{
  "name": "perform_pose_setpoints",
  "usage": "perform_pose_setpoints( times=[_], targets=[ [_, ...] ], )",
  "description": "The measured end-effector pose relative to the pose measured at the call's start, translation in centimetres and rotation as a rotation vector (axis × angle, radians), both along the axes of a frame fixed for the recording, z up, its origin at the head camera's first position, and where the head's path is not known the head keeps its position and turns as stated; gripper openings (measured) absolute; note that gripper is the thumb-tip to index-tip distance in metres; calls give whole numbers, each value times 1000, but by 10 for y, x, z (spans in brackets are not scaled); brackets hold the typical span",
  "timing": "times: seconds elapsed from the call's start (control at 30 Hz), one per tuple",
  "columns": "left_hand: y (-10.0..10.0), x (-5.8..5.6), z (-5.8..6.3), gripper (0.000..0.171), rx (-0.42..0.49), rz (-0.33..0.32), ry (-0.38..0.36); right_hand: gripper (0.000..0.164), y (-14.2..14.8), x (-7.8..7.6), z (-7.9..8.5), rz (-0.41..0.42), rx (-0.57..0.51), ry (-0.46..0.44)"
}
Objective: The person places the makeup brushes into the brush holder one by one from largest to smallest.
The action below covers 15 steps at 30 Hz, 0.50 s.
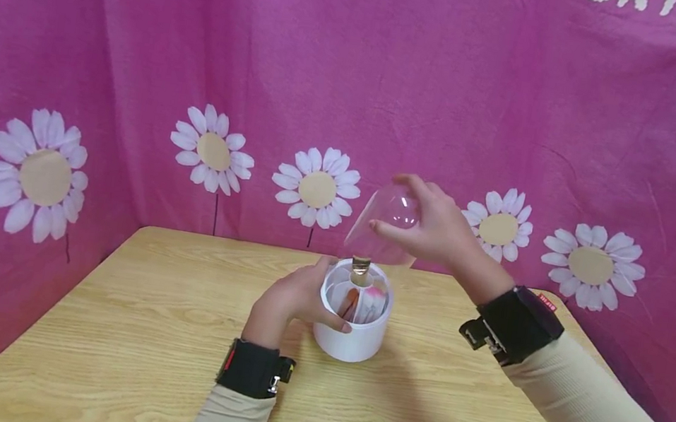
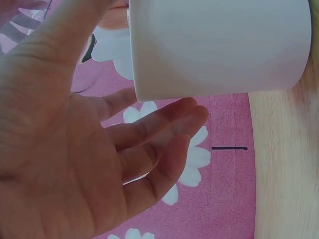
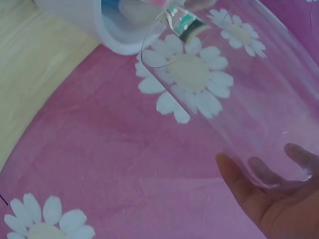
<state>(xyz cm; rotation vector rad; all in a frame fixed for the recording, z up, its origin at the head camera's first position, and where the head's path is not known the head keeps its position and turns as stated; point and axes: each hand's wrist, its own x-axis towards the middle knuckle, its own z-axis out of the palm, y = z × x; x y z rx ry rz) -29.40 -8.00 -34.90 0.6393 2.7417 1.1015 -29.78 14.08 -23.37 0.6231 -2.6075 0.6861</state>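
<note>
A white round brush holder (image 1: 348, 344) stands on the table, its inside divided into compartments. My left hand (image 1: 294, 292) grips it from the left side, thumb at the near rim. Several makeup brushes stand in it: one with a flat tip and metallic band (image 1: 359, 269), one with brown bristles (image 1: 348, 304), and a pink-tipped one (image 1: 375, 293). Above, my right hand (image 1: 440, 228) holds a clear dome cover (image 1: 367, 233) by its rounded end. The cover is tilted and raised off the holder, its open end just over the brushes, as the right wrist view also shows (image 3: 234, 109).
The wooden table (image 1: 154, 343) has its far edge just behind the holder. A purple cloth (image 1: 307, 57) printed with white daisies hangs behind and to both sides.
</note>
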Motion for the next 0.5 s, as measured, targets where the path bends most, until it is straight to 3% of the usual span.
perform_pose_setpoints(
  times=[0.5],
  targets=[
    [0,2,0,101,4,-1,17,76,-17,1,-30,-18,119,-55]
  ],
)
